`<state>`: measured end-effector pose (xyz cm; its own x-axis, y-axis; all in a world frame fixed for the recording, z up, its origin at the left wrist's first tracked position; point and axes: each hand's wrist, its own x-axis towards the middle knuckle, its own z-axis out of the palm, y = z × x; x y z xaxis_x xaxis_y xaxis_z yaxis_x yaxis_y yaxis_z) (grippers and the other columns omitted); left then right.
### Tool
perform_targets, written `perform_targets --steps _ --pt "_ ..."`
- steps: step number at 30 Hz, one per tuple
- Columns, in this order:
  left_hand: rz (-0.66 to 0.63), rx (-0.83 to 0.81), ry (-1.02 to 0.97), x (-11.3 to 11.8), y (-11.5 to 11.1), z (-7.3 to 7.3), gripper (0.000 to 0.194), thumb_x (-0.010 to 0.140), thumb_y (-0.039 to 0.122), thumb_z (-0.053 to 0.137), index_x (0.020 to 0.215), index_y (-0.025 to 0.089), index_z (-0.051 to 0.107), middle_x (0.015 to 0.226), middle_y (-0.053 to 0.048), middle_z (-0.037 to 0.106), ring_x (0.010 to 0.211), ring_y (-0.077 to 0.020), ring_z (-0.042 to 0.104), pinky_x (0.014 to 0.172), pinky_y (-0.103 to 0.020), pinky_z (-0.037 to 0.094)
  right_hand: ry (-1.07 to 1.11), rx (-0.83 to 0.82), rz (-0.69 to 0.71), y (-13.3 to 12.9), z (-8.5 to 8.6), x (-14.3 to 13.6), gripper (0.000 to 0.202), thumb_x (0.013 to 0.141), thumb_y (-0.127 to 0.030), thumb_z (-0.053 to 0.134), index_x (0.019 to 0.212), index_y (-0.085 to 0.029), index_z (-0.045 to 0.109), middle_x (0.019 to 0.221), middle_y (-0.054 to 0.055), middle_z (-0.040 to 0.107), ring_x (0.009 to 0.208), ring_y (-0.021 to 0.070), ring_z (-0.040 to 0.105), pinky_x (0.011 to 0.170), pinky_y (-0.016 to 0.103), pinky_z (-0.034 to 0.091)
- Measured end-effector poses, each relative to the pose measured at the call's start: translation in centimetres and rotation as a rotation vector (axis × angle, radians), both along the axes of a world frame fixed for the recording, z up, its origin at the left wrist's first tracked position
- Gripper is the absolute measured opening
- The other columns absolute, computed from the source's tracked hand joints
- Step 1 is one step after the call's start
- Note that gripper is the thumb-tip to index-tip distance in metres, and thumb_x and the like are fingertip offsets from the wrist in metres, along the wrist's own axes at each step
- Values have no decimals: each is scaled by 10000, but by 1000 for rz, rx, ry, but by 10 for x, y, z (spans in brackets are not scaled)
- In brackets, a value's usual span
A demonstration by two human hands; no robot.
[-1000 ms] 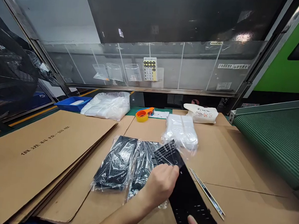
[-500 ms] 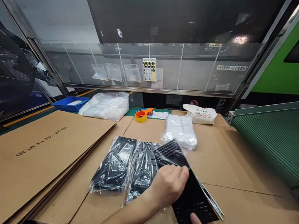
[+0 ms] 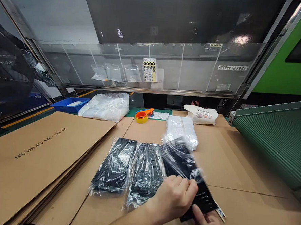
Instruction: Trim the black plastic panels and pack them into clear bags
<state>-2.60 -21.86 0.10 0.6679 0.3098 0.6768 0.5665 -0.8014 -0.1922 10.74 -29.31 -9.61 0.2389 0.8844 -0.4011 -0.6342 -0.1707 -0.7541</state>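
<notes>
- Since the earlier frame the left hand (image 3: 177,195) has shifted down the black panel (image 3: 176,161) toward the right hand (image 3: 208,223); the clear bag (image 3: 197,173) now reaches further along the panel; less of the metal strip shows;
- the counter (image 3: 239,158) is covered in brown cardboard; a stack of cardboard sheets (image 3: 48,147) fills its left side, and a green conveyor belt (image 3: 278,140) stands at the right;
- the black panel slants over the counter, right of the two bagged panels; its far end is inside the clear bag, its near end bare and pointing toward the person;
- the left bagged panel (image 3: 115,166) and the middle bagged panel (image 3: 148,170) lie side by side; the black panel comes close to the middle one, though whether they touch I cannot tell;
- a stack of clear bags (image 3: 182,128) lies just beyond the panel's far end;
- the left hand is curled tight, apparently with the bag's film pinched in it; the right hand holds the panel's near end, thumb on top, fingers mostly hidden;
- the film could snag or split on a panel corner if the left hand pulls hard or crooked;
- the panel could slip if the right thumb eases off;
- the metal strip (image 3: 220,211), partly hidden beside the panel, could be knocked or scratch it if the panel drops low.
</notes>
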Motion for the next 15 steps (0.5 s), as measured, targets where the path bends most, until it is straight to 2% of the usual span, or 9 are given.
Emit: perform_targets --steps 3,5,9,10,13,15 --pt "5 -30 17 1 -4 -3 254 921 70 271 916 113 522 588 10 506 470 -151 470 414 -289 339 41 59 -52 5 5 -2 380 534 -392 933 723 -153 708 676 46 668 642 200 644 597 271 554" --pt "-5 -31 31 2 -5 -4 251 918 67 274 913 118 520 584 15 502 461 -149 461 406 -291 316 46 89 -115 8 10 -5 405 526 -425 928 754 -166 715 766 57 696 717 214 662 621 267 559" --pt "-13 -59 17 0 -5 -1 285 950 91 235 913 119 516 590 11 516 469 -147 472 423 -290 331 -35 79 -32 13 26 -15 405 545 -453 912 691 -139 701 696 58 673 611 196 635 531 250 535" --pt "-18 -66 1 0 -5 0 291 955 95 229 916 118 516 591 11 517 470 -146 471 425 -290 333 -13 72 -46 15 31 -17 407 519 -436 925 686 -143 697 697 50 670 621 192 637 548 249 544" --pt "-42 -65 -2 -2 -8 1 267 952 99 260 863 139 509 585 18 506 456 -142 446 418 -290 325 115 62 -236 20 41 -16 432 397 -384 965 616 -177 656 653 -8 638 639 148 625 613 212 555" --pt "-48 -59 19 -1 -11 -1 241 933 84 294 834 146 504 583 22 498 450 -138 432 416 -290 319 126 41 -240 23 41 -14 446 379 -385 968 579 -170 633 597 -22 604 586 126 593 568 191 538"
